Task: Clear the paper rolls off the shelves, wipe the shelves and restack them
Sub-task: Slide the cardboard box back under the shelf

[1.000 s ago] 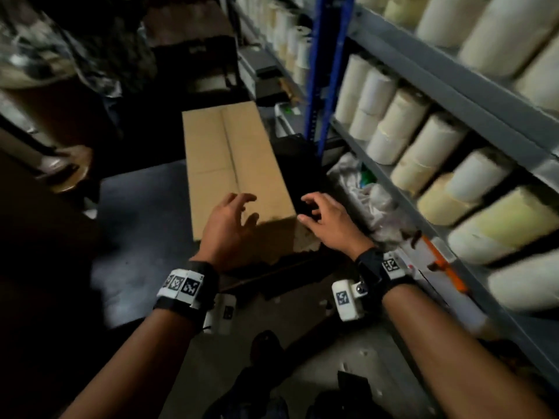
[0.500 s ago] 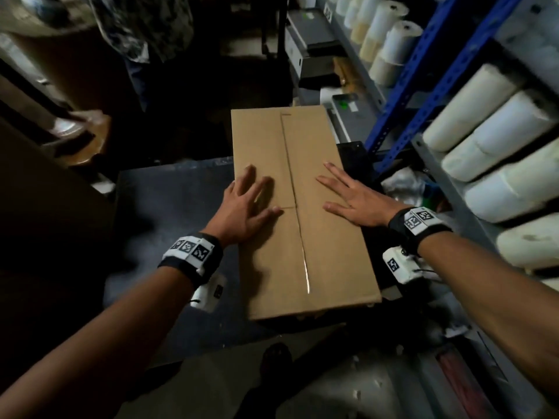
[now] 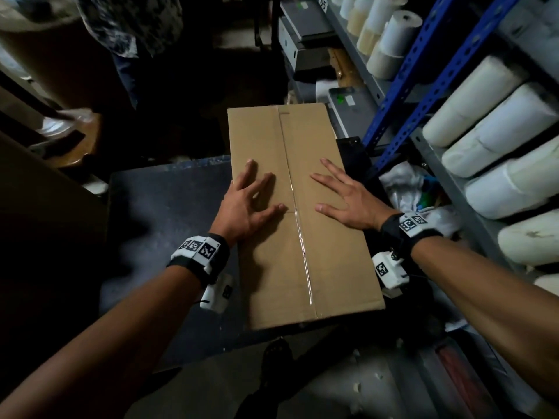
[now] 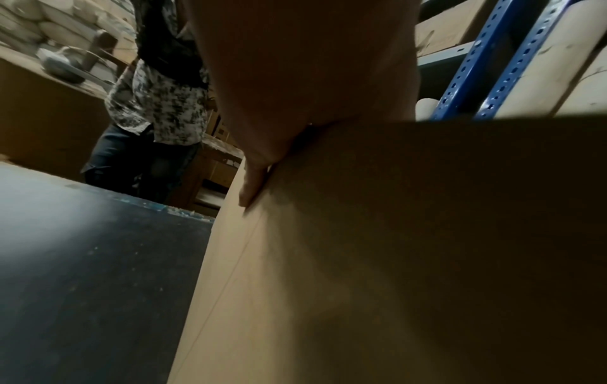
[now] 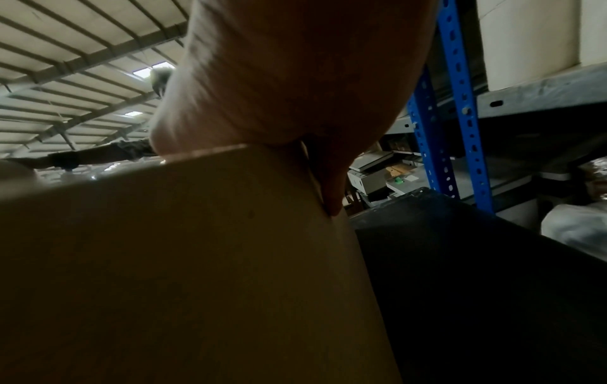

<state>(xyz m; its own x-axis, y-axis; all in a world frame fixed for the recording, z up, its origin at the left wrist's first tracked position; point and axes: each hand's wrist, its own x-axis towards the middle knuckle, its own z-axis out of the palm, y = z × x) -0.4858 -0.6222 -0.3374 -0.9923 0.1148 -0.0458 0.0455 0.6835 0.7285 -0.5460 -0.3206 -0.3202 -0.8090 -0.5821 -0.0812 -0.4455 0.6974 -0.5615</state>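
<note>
- Resting both my hands flat on top of a long closed cardboard box (image 3: 302, 213), which lies on a dark blue-black table (image 3: 169, 213) in front of me.
- My left hand (image 3: 246, 208) lies palm down near the box's left edge, fingers spread and straight, holding nothing; in the left wrist view one fingertip (image 4: 251, 187) presses on that edge.
- My right hand (image 3: 348, 201) lies palm down on the right half of the box, fingers splayed and straight, gripping nothing; in the right wrist view a finger (image 5: 333, 192) reaches down over the box's right edge.
- The two hands are apart, one on each side of a shiny strip of clear tape (image 3: 298, 231) that runs the length of the box between them.
- The paper rolls (image 3: 496, 137), white and cream, lie on their sides on a grey metal shelf (image 3: 438, 164) to the right of my right hand, well apart from it; more rolls (image 3: 390, 37) stand upright on a shelf further ahead and to the right.
- Blue perforated uprights (image 3: 423, 71) of the shelving rise just beyond my right hand.
- Crumpled white plastic wrapping (image 3: 405, 182) sits low, just right of my right wrist.
- Another person in a patterned shirt (image 4: 157, 98) stands beyond my left hand.
</note>
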